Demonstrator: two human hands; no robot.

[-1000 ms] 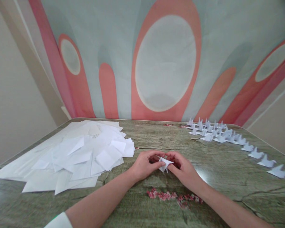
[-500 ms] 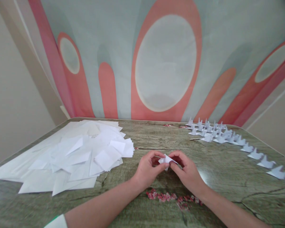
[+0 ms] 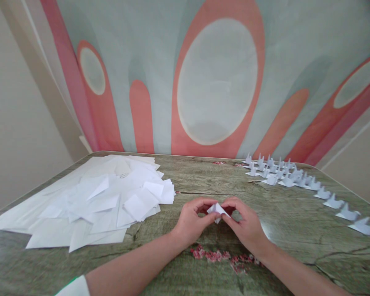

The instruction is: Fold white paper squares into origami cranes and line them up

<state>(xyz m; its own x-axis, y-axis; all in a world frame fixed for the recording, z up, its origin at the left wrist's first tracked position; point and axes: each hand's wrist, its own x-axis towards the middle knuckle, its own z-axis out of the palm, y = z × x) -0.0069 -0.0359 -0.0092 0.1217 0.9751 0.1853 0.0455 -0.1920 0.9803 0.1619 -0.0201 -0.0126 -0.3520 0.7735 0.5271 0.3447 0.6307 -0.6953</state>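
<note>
Between my two hands, just above the table, is a small folded white paper crane [image 3: 217,209]. My left hand [image 3: 195,218] pinches its left side, with the thumb in front and the fingers behind. On the opposite side my right hand [image 3: 242,222] is closed on the paper in the same way, thumb tip against the near face. My fingers cover part of the crane, so its full shape is hidden. Similar finished paper cranes [image 3: 333,201] stand in rows at the right of the table.
A wide, loose pile of white paper sheets and squares [image 3: 111,205] covers the table's left side. The wood-patterned table [image 3: 197,176] has a printed pink flower design [image 3: 212,255] near me. Behind it hangs a patterned cloth [image 3: 160,123].
The crane has turned slightly between my fingers, and its centre now looks broader and more peaked. Both hands keep their pinch in nearly the same place. The view has shifted a little.
</note>
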